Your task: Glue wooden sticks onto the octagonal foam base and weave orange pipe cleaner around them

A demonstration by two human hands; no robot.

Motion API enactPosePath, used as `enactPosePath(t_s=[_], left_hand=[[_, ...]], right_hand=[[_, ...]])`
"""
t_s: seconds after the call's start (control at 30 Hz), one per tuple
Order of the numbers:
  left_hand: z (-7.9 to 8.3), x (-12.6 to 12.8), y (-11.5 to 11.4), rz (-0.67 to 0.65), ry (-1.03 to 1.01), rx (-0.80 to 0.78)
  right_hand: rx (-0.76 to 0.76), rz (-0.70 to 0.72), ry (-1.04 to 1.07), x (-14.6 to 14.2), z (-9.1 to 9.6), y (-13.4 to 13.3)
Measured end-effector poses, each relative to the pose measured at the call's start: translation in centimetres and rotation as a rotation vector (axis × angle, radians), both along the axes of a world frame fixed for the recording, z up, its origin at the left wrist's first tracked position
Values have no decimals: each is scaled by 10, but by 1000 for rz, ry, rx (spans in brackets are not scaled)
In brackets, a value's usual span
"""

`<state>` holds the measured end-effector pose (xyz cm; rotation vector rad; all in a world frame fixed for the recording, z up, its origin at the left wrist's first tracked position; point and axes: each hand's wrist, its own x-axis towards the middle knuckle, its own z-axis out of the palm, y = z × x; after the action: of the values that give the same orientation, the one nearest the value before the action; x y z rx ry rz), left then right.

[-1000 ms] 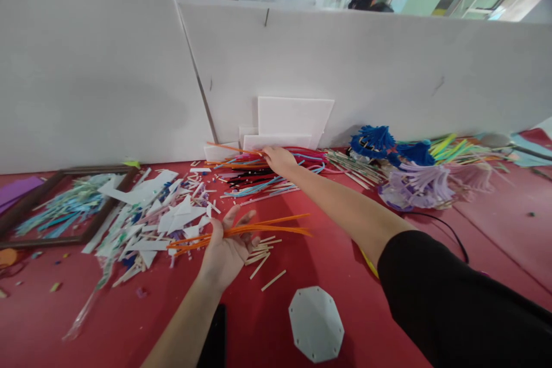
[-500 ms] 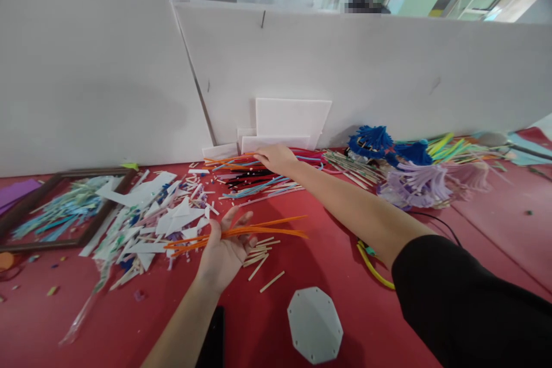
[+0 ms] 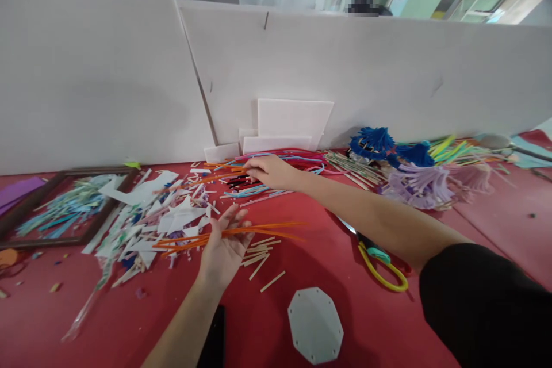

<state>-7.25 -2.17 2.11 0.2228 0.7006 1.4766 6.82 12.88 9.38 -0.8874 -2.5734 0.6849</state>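
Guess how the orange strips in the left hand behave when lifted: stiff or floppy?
Probably semi-stiff: the orange strips jut well past the left hand with only a slight droop. Likely very light, being thin. They fan out across the palm, so a loose bundle may splay or slide apart.

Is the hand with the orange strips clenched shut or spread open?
Open: the left hand lies palm up, fingers spread, the orange strips resting loosely across it, not clenched.
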Motion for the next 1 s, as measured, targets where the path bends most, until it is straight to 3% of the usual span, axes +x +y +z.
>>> enactPosePath(t_s=[0.17, 0.27, 0.43, 0.63, 0.77, 0.87, 1.0], left_hand=[[3, 6, -2, 85, 22, 19], [3, 8, -3, 102, 39, -6], [0, 7, -3, 136, 42, -39], [5, 4, -7, 124, -29, -82], [7, 4, -7, 112, -71, -103], [6, 3, -5, 106, -96, -105], [6, 3, -5, 91, -109, -101]], right_hand=[[-151, 210, -50, 2, 5, -31], [-169, 233, -89, 1, 4, -46], [-182, 171, -77, -2, 1, -57], [-224, 33, -17, -3, 5, -47], [-275, 70, -82, -3, 11, -45], [-240, 45, -126, -3, 11, -42], [-188, -91, -146, -1, 12, -30]])
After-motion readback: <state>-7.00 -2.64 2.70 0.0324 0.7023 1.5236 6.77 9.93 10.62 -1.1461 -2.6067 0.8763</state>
